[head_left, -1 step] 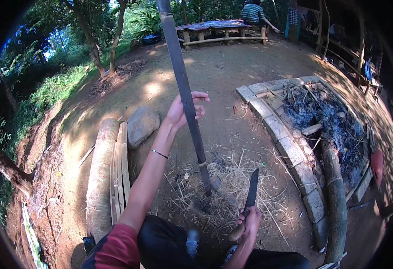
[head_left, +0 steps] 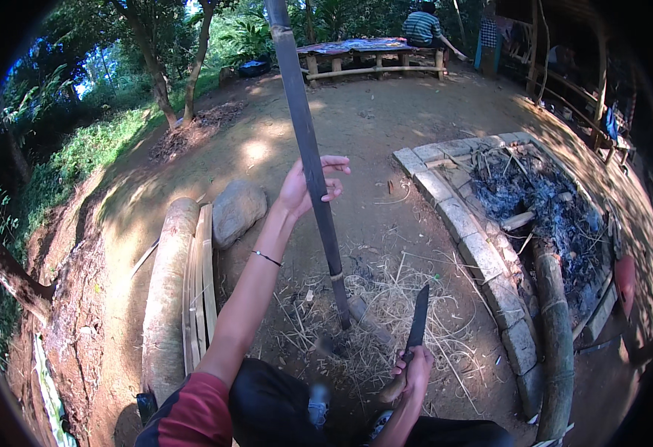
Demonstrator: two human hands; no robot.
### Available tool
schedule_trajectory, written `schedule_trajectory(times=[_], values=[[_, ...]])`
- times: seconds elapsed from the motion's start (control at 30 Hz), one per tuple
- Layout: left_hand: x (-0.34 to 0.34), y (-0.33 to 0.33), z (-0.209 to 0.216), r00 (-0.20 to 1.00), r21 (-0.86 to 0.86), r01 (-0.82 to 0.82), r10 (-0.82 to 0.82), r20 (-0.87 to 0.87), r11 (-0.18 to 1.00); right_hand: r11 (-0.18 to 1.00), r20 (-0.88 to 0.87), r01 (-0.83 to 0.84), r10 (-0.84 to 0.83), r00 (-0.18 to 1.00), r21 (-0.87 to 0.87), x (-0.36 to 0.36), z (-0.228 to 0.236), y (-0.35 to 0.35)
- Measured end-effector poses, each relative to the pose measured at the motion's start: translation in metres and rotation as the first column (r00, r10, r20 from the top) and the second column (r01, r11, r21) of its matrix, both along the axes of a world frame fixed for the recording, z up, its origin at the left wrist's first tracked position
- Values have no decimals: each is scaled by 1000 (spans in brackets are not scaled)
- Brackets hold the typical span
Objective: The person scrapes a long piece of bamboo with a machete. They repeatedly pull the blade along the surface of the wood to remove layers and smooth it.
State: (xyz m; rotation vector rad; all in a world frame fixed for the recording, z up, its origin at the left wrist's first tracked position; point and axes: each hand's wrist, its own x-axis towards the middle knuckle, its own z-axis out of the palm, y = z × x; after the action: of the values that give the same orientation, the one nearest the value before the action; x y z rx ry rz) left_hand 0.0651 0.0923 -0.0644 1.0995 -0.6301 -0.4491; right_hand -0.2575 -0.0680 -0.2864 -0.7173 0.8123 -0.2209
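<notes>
1. Head view: the dark pole [head_left: 305,134] stands tilted amid pale shavings [head_left: 397,294].
2. Left hand [head_left: 296,188] sits behind it, fingers loosely spread; right hand [head_left: 416,368] grips the knife [head_left: 419,320].
3. Some cutting seems done; the pole looks unsplit, its dim foot unclear.

Just below your left hand [head_left: 308,188], you wear a thin dark bracelet [head_left: 268,258] with a small pale bead. Farther down that arm, your short sleeve [head_left: 200,402] is dull red with a dark panel. Your trousers [head_left: 268,398], lower still, look black. Lower left of your right hand [head_left: 416,367], your left shoe [head_left: 317,410] shows grey-blue.
</notes>
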Motion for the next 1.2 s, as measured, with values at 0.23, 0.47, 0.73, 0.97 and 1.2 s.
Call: schedule_trajectory(times=[0.23,0.47,0.73,0.97,1.2], values=[[11,12,5,922,-160,379,-386,-16,911,999,9,-30,30,1000,-25,2,13,-2],[15,14,-10,910,-161,411,-414,17,898,997,4,-63,63,998,-55,-1,4,-3],[24,22,-17,895,-84,445,-438,91,892,996,9,-60,61,998,-68,-3,-3,-1],[-3,22,74,991,-112,124,-118,60,986,995,28,-86,87,996,-44,3,9,6],[-7,25,220,918,-178,-104,164,361,978,981,133,-136,154,979,-137,10,100,6]])
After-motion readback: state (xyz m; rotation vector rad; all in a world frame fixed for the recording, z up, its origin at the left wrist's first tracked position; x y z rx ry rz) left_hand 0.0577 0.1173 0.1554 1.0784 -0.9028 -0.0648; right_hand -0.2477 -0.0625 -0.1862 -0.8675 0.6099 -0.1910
